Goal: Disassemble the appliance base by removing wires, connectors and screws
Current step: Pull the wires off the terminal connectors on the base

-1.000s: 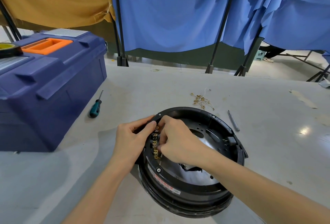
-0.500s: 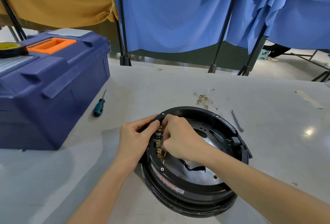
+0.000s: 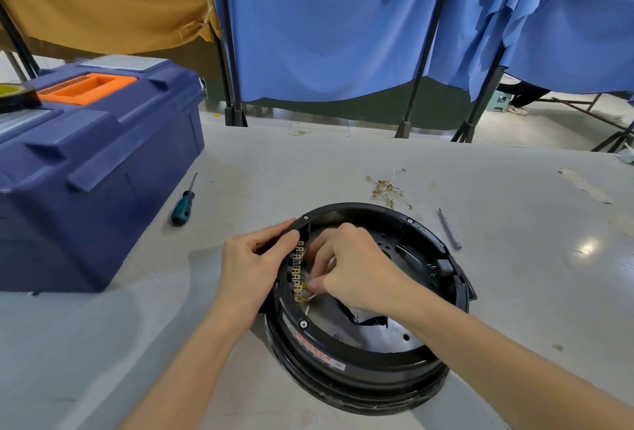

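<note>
A makeshift workshop bay. A plain grey desk [image 3: 343,162] carries a navy toolbox [image 3: 103,169] at ten o'clock, a teal-handled screwdriver [image 3: 183,205] just beside it, and a heap of loose brass connectors [image 3: 387,189] at one o'clock. Blue and ochre cloths [image 3: 326,35] hung on black poles [image 3: 425,52] screen it at twelve o'clock.

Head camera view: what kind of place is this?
Likely a makeshift repair or teardown bay: a grey worktable with a blue toolbox and a screwdriver, screened by blue cloth curtains hung on black stands.

Head camera (worn) looks forward-down, close over table [image 3: 480,189].
</note>
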`<state>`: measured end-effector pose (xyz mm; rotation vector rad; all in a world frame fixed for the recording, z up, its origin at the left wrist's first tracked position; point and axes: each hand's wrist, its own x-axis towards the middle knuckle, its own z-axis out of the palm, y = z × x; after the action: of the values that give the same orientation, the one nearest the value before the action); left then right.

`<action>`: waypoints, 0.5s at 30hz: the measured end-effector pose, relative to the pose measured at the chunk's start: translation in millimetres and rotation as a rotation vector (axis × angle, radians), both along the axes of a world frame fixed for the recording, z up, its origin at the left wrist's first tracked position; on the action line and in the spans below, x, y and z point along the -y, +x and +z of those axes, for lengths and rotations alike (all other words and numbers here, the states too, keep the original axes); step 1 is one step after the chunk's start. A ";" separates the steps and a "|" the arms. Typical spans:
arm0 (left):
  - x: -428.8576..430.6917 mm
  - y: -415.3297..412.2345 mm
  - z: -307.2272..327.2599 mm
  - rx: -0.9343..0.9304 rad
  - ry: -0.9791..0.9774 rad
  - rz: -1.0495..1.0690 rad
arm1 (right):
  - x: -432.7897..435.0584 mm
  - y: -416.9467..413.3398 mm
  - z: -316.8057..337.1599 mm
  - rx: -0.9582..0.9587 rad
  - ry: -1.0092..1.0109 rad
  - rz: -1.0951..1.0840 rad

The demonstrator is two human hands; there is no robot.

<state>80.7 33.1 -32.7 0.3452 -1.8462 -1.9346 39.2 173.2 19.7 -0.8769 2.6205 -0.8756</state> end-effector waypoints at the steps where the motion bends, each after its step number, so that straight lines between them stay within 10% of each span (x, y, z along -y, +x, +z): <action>1: 0.1 0.1 -0.1 0.004 -0.005 0.001 | -1.7 0.7 1.3 0.003 -0.018 0.000; 15: 0.9 -0.1 -1.3 0.000 -0.004 -0.004 | -8.1 12.7 0.3 -0.037 -0.008 0.137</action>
<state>80.6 32.2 -34.0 0.3403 -1.8520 -1.9327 51.8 181.3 20.0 -1.0694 2.5536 -0.8418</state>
